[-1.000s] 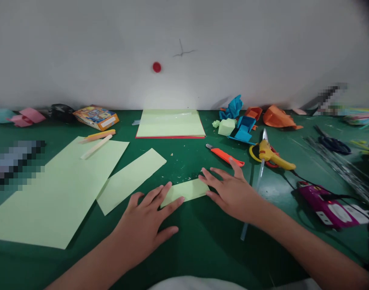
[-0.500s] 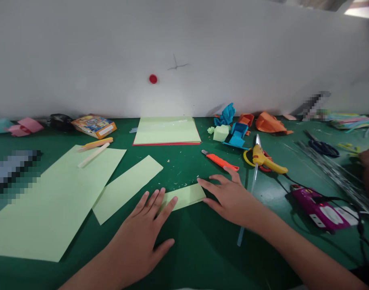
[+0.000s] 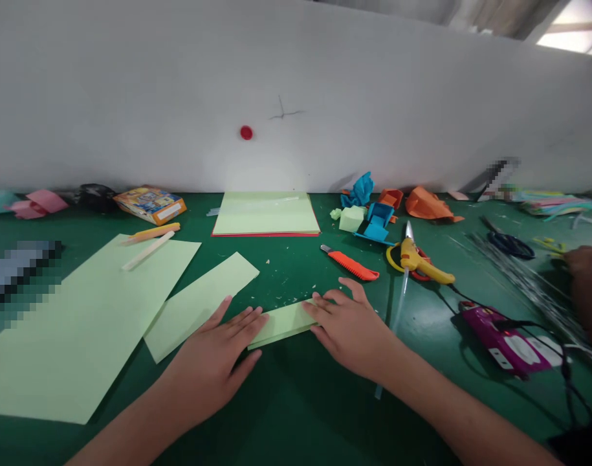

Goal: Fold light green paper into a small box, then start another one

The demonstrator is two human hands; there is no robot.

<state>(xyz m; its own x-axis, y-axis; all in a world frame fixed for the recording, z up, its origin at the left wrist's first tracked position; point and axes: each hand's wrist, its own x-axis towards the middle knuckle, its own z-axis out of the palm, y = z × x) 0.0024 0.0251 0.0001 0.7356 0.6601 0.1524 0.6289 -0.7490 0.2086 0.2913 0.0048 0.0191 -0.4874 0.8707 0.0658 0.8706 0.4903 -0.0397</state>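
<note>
A folded strip of pale green paper (image 3: 286,323) lies on the green tabletop in front of me. On its left end rest the fingers of my left hand (image 3: 222,353), stretched out and pressing flat. My right hand (image 3: 356,330) touches the strip's right end with its fingers spread. A second pale green strip (image 3: 203,304) lies flat behind and left of my left hand. Farther left is a large pale green sheet (image 3: 87,336). Behind my right hand, an orange box cutter (image 3: 352,265) lies with its blade end pointing left.
A yellow glue gun (image 3: 429,264) with a clear glue stick sits at right, its cord near a purple power strip (image 3: 506,340). Stacked green sheets (image 3: 265,217) lie by the wall. Crumpled coloured paper (image 3: 376,223) is to their right. Another person's hand (image 3: 587,278) shows at far right.
My left hand has shifted left to the strip's left end, uncovering more of its middle. My right hand has come left onto the strip's right end. The view has moved slightly.
</note>
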